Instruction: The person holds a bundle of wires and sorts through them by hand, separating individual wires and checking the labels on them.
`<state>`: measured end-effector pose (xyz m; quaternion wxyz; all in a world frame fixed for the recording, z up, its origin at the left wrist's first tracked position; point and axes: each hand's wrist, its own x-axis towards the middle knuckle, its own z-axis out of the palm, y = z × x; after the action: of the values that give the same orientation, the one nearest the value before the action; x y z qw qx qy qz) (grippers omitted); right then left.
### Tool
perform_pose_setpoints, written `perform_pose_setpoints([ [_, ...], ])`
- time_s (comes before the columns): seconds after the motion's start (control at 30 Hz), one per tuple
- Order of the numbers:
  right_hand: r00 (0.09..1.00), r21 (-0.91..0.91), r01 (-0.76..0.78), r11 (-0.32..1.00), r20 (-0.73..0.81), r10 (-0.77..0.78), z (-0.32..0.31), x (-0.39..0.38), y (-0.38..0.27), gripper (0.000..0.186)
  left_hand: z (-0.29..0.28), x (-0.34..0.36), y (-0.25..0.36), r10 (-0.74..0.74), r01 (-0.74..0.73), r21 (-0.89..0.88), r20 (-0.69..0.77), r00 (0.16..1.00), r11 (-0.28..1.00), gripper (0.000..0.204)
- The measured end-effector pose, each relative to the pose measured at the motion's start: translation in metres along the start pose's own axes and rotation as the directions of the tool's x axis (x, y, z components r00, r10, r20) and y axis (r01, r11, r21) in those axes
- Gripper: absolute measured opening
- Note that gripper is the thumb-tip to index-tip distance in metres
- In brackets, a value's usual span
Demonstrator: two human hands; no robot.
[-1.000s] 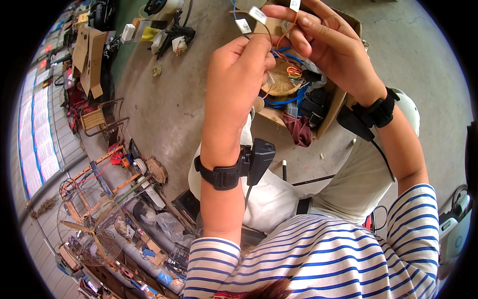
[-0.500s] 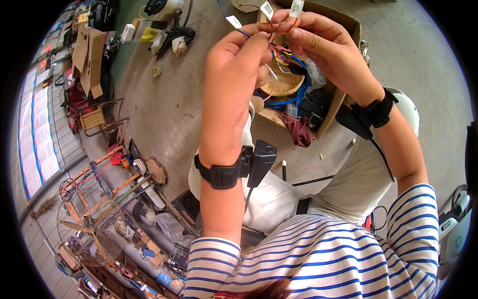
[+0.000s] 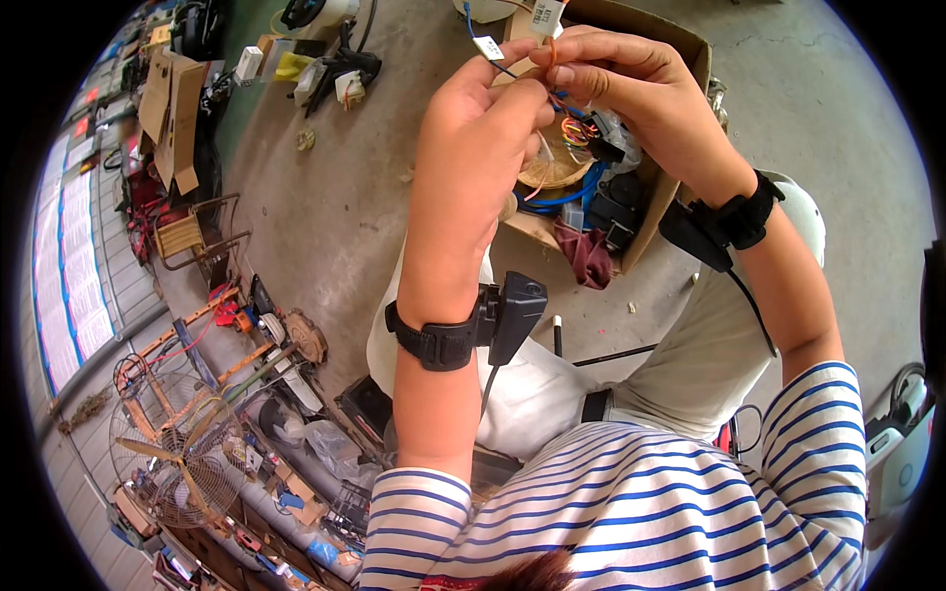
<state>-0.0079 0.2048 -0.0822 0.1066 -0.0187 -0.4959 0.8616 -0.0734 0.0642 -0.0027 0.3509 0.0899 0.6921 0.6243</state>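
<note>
The person's left hand is closed with thumb and forefinger pinching a blue wire, whose white tag sticks out just beyond the knuckles. The right hand grips an orange wire between thumb and fingers, its white label standing up past the fingertips. Both wires lie between the two hands, above the far left part of an open cardboard box; whether the fingertips touch is hard to tell. Inside the box, a blue cable curves near a woven tray, and a dark red cloth hangs over the near edge
</note>
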Motion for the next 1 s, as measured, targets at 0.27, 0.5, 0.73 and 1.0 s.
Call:
perform_pose_setpoints([
  [0.27, 0.995, -0.155, 0.034, 0.987, -0.087, -0.048, 0.003, 0.000, -0.009, 0.025, 0.006, 0.000, 0.001, 0.071, -0.068, -0.073, 0.039, 0.997, 0.995, 0.032],
  [0.5, 0.992, -0.108, -0.045, 0.993, -0.122, 0.032, 0.007, 0.000, -0.012, 0.029, 0.001, 0.000, 0.005, 0.026, -0.008, -0.147, 0.118, 0.993, 0.989, 0.035],
  [0.73, 0.994, -0.263, -0.035, 0.964, -0.111, 0.006, 0.005, -0.002, -0.019, 0.026, 0.003, -0.001, 0.008, 0.000, 0.019, -0.172, 0.109, 0.994, 0.985, 0.036],
  [1.0, 0.975, -0.333, 0.211, 0.919, 0.137, -0.175, 0.004, -0.005, -0.010, 0.022, -0.002, -0.003, 0.013, 0.014, 0.006, -0.235, 0.085, 0.996, 0.972, 0.035],
])
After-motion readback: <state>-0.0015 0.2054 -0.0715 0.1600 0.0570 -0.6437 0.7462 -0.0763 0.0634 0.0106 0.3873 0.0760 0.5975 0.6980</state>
